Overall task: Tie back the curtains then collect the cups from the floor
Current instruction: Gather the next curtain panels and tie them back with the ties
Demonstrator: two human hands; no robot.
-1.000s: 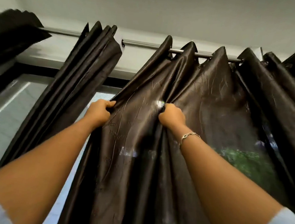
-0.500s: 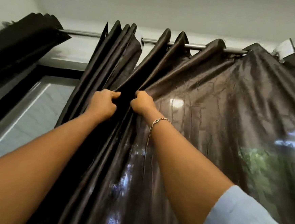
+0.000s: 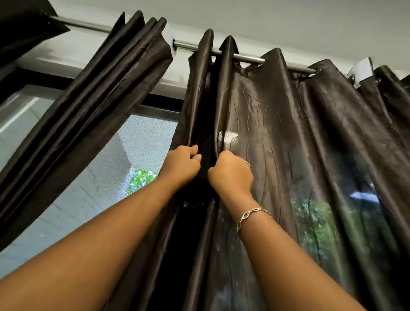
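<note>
Pale ceiling (image 3: 259,10) sits above a window (image 3: 87,178), and a metal curtain rod (image 3: 249,58) runs across its top. Hanging from that rod by eyelets, the dark brown curtain (image 3: 298,143) spreads over the right half of the view, its left edge gathered into folds. Both arms reach up to it. The left hand (image 3: 181,164) pinches the outermost fold, fingers curled into the fabric. Just beside it, the right hand (image 3: 230,175) grips the next fold in a closed fist. A chain bracelet (image 3: 252,215) sits on the right wrist. Left of the hands a second curtain panel (image 3: 99,112) hangs tightly bunched, and a third bunch (image 3: 15,30) sits at the far left. Greenery (image 3: 140,179) shows through the glass.
</note>
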